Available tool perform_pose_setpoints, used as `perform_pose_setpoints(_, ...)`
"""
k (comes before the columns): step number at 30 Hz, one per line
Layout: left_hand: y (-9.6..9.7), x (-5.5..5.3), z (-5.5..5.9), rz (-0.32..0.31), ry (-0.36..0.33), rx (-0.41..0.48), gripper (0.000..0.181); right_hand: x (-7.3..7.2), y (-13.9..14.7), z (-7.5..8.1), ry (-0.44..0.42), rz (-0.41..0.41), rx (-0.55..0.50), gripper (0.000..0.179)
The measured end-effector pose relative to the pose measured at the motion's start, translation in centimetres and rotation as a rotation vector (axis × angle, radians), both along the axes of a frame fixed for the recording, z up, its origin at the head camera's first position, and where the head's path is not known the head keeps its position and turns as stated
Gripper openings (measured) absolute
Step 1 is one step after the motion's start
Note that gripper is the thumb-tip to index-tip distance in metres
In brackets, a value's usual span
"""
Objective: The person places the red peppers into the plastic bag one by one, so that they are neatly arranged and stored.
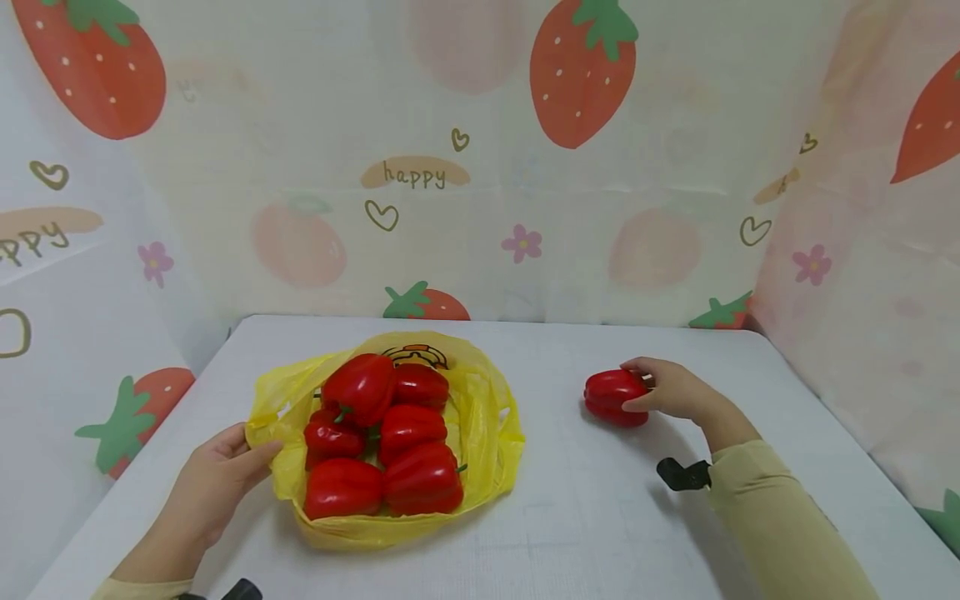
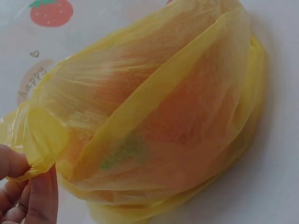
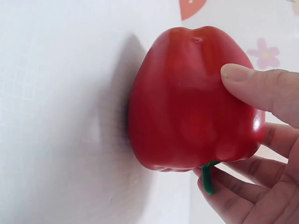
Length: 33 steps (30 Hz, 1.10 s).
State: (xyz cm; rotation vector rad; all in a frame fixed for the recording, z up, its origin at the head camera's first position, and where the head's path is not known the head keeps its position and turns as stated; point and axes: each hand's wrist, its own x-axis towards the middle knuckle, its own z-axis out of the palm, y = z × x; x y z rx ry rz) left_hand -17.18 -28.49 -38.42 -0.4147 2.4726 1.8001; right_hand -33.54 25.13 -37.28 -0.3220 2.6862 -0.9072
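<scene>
A yellow plastic bag [image 1: 480, 450] lies on the table with its mouth spread wide, and several red bell peppers [image 1: 423, 479] sit inside. My left hand [image 1: 217, 483] pinches the bag's left rim between thumb and fingers; the left wrist view shows the thin plastic [image 2: 46, 140] bunched there. To the right of the bag, my right hand [image 1: 678, 392] grips a single red bell pepper [image 3: 187, 102], thumb on one side and fingers around the other. Its green stem [image 3: 207, 179] points toward the fingers. This pepper is at or just above the table; I cannot tell whether it touches.
A white cloth covers the table [image 1: 547, 533]. Behind it and at both sides stand sheets [image 1: 480, 250] printed with strawberries, hearts and flowers. A black wrist mount [image 1: 684, 475] sticks out from the right sleeve [image 1: 780, 517].
</scene>
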Motion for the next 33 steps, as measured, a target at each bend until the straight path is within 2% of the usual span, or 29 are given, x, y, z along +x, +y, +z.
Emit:
perform_pose_setpoints(11, -0.2, -0.1, -0.2, 0.003, -0.012, 0.022, 0.076, 0.5, -1.8, 2.2, 0.058, 0.038, -0.062, 0.068)
perform_pose_setpoints(19, -0.2, -0.1, -0.3, 0.006, -0.015, 0.033, 0.075, 1.1, -4.7, 4.1, 0.12, 0.133, -0.098, 0.062)
perform_pose_setpoints(25, -0.2, -0.1, -0.4, 0.005, -0.018, 0.017, 0.075, 1.6, -6.8, 5.5, 0.132, 0.158, -0.102, 0.066)
perform_pose_setpoints(33, -0.2, -0.1, -0.4, 0.014, -0.017, 0.013, 0.075, 1.8, -9.3, 6.9, 0.155, 0.212, -0.174, 0.067)
